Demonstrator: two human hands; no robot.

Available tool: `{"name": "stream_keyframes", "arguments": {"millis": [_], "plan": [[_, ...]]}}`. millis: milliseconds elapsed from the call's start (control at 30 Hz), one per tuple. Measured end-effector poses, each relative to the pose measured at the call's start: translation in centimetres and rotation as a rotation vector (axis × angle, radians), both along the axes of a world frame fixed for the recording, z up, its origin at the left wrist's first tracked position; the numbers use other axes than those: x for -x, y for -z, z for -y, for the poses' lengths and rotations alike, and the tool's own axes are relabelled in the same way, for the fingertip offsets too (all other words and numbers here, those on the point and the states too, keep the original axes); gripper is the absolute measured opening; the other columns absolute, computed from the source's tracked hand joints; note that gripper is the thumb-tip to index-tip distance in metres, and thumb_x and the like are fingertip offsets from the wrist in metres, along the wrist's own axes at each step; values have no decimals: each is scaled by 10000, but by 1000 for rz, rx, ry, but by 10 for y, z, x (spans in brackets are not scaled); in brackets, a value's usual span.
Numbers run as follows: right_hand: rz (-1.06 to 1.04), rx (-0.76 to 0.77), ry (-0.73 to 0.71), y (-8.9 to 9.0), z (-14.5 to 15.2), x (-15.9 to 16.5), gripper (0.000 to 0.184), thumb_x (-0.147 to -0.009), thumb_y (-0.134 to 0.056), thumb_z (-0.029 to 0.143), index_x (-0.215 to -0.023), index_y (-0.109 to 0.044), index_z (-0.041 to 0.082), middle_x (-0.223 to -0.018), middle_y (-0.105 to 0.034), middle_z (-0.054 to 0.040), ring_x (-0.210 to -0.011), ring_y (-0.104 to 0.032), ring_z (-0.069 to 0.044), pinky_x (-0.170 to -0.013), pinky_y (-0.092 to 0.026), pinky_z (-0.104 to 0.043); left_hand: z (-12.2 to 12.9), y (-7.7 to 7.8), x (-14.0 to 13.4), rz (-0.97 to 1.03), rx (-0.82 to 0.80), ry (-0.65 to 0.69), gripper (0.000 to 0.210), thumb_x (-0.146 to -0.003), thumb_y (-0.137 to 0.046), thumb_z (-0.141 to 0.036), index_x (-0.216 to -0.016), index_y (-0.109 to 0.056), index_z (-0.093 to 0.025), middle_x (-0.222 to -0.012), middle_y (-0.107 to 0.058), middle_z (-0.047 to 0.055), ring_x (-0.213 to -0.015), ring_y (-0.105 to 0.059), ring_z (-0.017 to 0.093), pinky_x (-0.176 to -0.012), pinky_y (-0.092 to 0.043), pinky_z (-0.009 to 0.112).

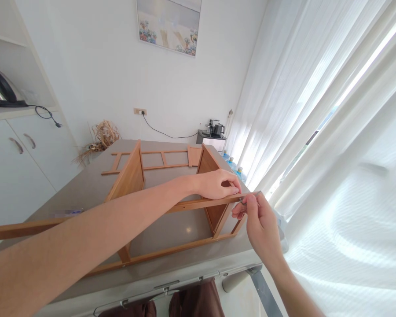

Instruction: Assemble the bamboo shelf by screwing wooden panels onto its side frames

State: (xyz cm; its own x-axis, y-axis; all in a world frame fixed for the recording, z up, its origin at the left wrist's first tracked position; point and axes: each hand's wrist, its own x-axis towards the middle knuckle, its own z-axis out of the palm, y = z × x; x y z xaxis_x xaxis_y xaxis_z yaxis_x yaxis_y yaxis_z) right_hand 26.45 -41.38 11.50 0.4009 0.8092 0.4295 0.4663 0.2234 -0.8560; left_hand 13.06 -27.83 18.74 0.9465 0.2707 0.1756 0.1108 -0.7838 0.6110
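Note:
A light-brown wooden shelf frame (191, 205) lies on its side on the table, with upright panels between its long rails. My left hand (219, 184) reaches across it and rests on the upper rail near its right end, fingers curled down onto the wood. At that end, my right hand (262, 220) is closed, thumb and fingers pinched around a small thin metal tool (240, 200) that looks like a hex key. Most of the tool is hidden by the fingers.
The grey table (171, 226) carries more wooden frame pieces (165, 158) behind the shelf. White curtains (333, 185) hang close on the right. Blue-capped bottles (239, 171) stand beyond the table's right edge. A small cabinet with a kettle (218, 129) is at the back.

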Motion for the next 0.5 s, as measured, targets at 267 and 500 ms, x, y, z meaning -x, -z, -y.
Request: {"name": "stream_keyframes", "arguments": {"millis": [267, 500], "plan": [[0, -9, -11, -1, 3, -1, 363, -1013, -395, 538, -844, -504, 236, -709, -675, 19, -651, -638, -133, -654, -509, -277, -1, 1, -1, 1, -10, 17, 230, -954, -490, -310, -1040, -680, -214, -1170, -641, 46, -1166, -569, 212, -1001, -442, 324], [-109, -12, -2, -2, 1, 3, 386, -995, -412, 565, -822, -506, 233, -734, -707, -5, -639, -656, -154, -636, -535, -297, 0, 1, -2, -3, -23, 4, 224, -951, -502, -322, -1036, -681, -217, -1173, -641, 50, -1190, -555, 221, -1017, -437, 341]]}}
